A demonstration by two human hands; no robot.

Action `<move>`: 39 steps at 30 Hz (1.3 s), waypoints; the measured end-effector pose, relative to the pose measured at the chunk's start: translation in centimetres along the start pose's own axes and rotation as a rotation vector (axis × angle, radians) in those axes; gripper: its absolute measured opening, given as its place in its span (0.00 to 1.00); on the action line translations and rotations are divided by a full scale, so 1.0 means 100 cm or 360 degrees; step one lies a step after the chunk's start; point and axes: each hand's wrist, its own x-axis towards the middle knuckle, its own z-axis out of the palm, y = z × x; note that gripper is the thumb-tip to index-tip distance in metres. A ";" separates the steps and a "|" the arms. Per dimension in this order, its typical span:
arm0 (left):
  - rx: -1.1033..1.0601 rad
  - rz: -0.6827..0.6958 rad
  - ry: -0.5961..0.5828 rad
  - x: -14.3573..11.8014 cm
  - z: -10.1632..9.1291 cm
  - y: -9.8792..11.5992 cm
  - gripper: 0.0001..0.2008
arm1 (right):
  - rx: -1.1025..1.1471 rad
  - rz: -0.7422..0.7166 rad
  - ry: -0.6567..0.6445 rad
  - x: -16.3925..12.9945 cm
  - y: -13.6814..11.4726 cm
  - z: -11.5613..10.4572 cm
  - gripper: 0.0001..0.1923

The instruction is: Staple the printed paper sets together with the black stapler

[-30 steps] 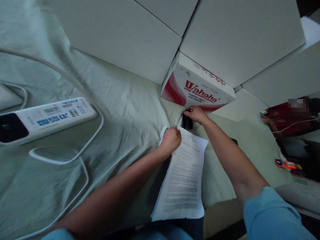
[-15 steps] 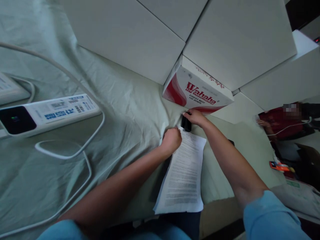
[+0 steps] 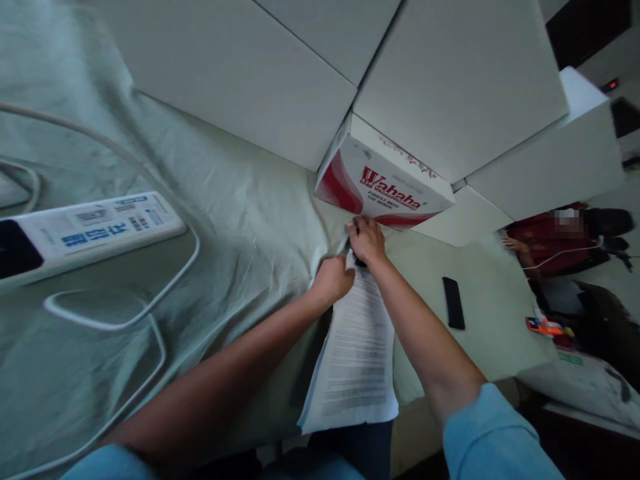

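Observation:
A printed stack of paper sheets (image 3: pixel 357 353) lies lengthwise toward me, its lower end reaching the table's near edge. My left hand (image 3: pixel 332 277) is closed on the upper left corner of the sheets. Over their top edge sits a black stapler (image 3: pixel 358 260), mostly covered by my right hand (image 3: pixel 367 239). The fingers of that hand wrap over the stapler from above, close beside the left hand. How far the sheets reach into the stapler's mouth is hidden.
Just beyond my hands stands a white and red Wahaba-style carton (image 3: pixel 385 187) against grey panels (image 3: pixel 460 80). A black phone-like slab (image 3: pixel 453 303) lies to the right. At left are a white power bank (image 3: pixel 100 230) and a looping cable (image 3: pixel 107 327). Another person (image 3: pixel 555 240) sits far right.
My right hand has shifted from the stapler's far end to cover its top. My left hand stays at the paper corner. The view has turned slightly, uncovering the black slab.

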 end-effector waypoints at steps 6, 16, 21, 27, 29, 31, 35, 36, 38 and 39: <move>-0.0098 0.0231 -0.0126 0.008 -0.005 -0.010 0.11 | 0.0660 0.0080 0.0059 0.013 0.008 0.002 0.19; -0.1925 0.0430 -0.0669 0.003 -0.041 -0.035 0.18 | 0.1742 0.0238 0.0477 -0.045 0.083 -0.072 0.40; -0.2217 0.0233 0.0000 0.013 -0.041 -0.033 0.23 | 0.2303 0.0334 0.0205 -0.110 0.108 -0.047 0.43; -0.2364 0.0064 0.0066 0.016 -0.035 -0.031 0.24 | 0.2019 0.0435 0.0629 -0.117 0.101 0.013 0.25; -0.2403 0.0027 -0.0041 0.017 -0.033 -0.032 0.24 | 0.2047 0.0524 0.0745 -0.116 0.107 0.023 0.24; -0.2363 -0.0022 -0.0097 0.018 -0.030 -0.035 0.24 | 0.2088 0.0558 0.0772 -0.117 0.113 0.028 0.26; -0.2221 -0.0099 -0.0173 0.017 -0.025 -0.040 0.24 | 0.1994 0.0556 0.0761 -0.122 0.116 0.028 0.26; -0.2220 -0.0104 -0.0171 0.017 -0.025 -0.039 0.25 | 0.1929 0.0573 0.0782 -0.123 0.115 0.027 0.25; -0.2271 -0.0099 -0.0120 0.016 -0.025 -0.038 0.25 | 0.1803 0.0619 0.0855 -0.123 0.114 0.026 0.23; -0.2312 -0.0109 -0.0080 0.017 -0.026 -0.036 0.25 | 0.1762 0.0640 0.0905 -0.122 0.114 0.025 0.23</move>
